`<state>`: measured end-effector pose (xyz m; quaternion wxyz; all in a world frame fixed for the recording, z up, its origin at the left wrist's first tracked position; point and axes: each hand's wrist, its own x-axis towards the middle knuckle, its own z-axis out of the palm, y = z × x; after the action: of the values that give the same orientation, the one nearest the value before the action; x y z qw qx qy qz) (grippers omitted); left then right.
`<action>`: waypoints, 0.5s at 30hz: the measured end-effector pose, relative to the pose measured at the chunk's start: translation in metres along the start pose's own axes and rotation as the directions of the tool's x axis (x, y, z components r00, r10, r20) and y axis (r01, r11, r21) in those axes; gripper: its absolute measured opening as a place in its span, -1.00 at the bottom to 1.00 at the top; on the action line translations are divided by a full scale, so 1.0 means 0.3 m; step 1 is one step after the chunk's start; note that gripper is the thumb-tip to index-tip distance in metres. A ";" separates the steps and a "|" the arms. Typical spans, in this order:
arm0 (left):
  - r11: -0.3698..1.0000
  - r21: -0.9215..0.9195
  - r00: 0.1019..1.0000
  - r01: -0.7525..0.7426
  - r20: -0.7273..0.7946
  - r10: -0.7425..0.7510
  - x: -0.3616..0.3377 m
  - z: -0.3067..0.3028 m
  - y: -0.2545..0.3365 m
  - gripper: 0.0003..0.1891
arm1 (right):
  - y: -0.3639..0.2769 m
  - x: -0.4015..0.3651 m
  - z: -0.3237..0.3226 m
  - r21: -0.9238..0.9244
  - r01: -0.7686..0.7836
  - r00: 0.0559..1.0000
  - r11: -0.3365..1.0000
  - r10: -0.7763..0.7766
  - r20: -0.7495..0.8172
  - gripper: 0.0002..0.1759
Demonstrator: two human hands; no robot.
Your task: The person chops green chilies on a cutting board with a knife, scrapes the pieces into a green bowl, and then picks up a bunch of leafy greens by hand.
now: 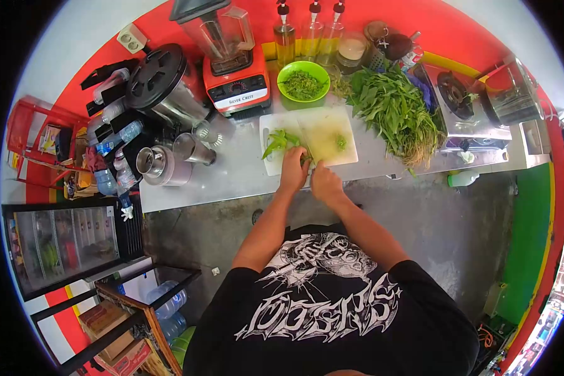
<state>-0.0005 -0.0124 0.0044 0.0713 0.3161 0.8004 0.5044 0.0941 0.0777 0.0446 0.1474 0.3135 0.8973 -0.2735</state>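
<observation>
A white cutting board lies on the metal counter in front of me. My left hand is closed over leafy stems at the board's front edge, with green leaves spreading out beyond it. Close beside it, my right hand wraps round a knife handle. The knife's thin blade points away across the board and is hard to make out. A small heap of chopped greens lies on the board's right side. Behind the board, a lime-green bowl holds more chopped greens.
A large bunch of leafy greens lies right of the board, beside a gas stove. At the back stand a red blender and pump bottles. Metal cups and a big lidded pot occupy the left.
</observation>
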 end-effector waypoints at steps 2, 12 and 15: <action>0.995 0.042 0.996 -0.087 -0.001 0.087 0.001 0.003 -0.024 -0.85 | 0.003 0.026 -0.007 -0.016 0.019 1.000 1.000 -0.020 -0.020 -0.61; 0.993 0.044 0.994 -0.107 -0.001 0.108 -0.006 -0.009 -0.036 -0.83 | -0.004 -0.001 0.004 -0.031 -0.043 0.999 0.999 0.043 0.028 -0.63; 0.996 0.015 0.996 -0.082 0.039 0.082 -0.006 -0.017 -0.041 -0.81 | 0.000 0.021 -0.006 -0.020 0.011 1.000 1.000 -0.011 0.016 -0.61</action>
<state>-0.0065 -0.0209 -0.0041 0.0632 0.3588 0.7893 0.4943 0.0892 0.0818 0.0434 0.1560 0.3048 0.9005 -0.2680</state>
